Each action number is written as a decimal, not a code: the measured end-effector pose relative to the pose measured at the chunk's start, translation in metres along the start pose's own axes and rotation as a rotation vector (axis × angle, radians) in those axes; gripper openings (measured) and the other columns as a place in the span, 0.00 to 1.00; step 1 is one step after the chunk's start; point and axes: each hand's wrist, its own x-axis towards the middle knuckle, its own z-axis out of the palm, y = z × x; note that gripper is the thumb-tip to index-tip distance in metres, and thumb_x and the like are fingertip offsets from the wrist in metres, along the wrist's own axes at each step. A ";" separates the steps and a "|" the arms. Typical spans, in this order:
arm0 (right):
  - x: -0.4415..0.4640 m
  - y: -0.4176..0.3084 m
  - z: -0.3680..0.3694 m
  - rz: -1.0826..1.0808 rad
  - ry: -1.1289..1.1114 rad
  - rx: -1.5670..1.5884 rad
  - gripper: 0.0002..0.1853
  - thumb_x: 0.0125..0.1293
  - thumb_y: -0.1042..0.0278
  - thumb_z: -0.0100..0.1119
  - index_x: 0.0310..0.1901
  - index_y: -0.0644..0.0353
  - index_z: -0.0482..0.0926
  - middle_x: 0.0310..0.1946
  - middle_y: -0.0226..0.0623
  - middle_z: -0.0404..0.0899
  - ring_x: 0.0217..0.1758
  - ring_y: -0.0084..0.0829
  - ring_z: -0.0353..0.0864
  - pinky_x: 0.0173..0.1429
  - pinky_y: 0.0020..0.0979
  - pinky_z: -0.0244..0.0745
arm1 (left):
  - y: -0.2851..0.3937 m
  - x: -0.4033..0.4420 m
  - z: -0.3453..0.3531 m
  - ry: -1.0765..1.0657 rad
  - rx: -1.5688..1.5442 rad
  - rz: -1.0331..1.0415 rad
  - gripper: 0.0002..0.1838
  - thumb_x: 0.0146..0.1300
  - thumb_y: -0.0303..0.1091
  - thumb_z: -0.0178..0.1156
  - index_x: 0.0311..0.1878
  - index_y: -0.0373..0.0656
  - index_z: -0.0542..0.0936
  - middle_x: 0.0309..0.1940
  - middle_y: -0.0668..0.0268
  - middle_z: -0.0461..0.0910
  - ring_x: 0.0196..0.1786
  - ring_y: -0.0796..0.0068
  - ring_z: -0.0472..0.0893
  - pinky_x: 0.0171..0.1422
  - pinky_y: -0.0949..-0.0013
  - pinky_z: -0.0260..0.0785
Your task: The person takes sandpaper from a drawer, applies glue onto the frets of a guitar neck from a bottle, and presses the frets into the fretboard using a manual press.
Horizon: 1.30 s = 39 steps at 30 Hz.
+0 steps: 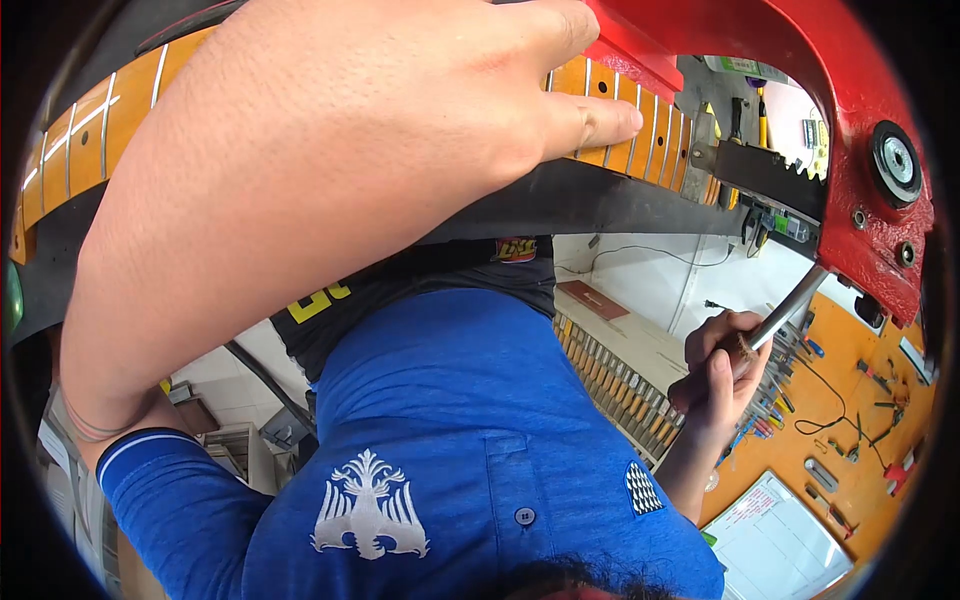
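My left hand [400, 100] lies across the guitar neck [90, 130], which has a glossy amber fretboard with metal frets and dark dot markers. Two of its fingers show, one along the fretboard and one beside a red block of the press; the thumb is hidden. The red press [780, 30] reaches over the neck's end, with a toothed dark metal bar [770, 180] inside its frame. Low on the right, my right hand [722, 370] is wrapped round the brown handle of a lever [790, 310]. The lever's metal shaft runs up to the press body.
A dark surface [620, 200] lies beneath the neck. Beyond my right hand, an orange bench [850, 400] carries several hand tools, cables and a white printed sheet [780, 540]. A rack of handled tools [620, 390] stands between my body and right arm.
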 end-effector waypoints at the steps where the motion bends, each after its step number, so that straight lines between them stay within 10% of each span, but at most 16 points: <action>1: 0.001 0.001 0.003 -0.020 0.007 0.013 0.27 0.74 0.59 0.72 0.64 0.62 0.69 0.33 0.34 0.73 0.30 0.23 0.67 0.33 0.26 0.61 | 0.000 0.003 0.002 0.005 -0.006 0.009 0.30 0.72 0.31 0.63 0.78 0.51 0.78 0.43 0.63 0.75 0.39 0.69 0.80 0.39 0.69 0.74; 23: 0.025 -0.011 0.036 0.160 0.201 0.060 0.13 0.78 0.70 0.62 0.37 0.57 0.68 0.22 0.35 0.72 0.22 0.22 0.69 0.25 0.26 0.68 | 0.000 0.008 0.016 0.062 -0.057 0.010 0.29 0.69 0.32 0.63 0.75 0.55 0.81 0.43 0.65 0.76 0.39 0.70 0.79 0.39 0.69 0.72; 39: 0.032 0.004 0.045 0.083 0.228 0.096 0.12 0.79 0.72 0.59 0.37 0.58 0.67 0.21 0.34 0.71 0.19 0.22 0.68 0.23 0.25 0.66 | -0.003 0.015 0.027 0.092 -0.074 0.015 0.29 0.66 0.33 0.64 0.72 0.57 0.83 0.42 0.67 0.76 0.38 0.70 0.78 0.38 0.69 0.71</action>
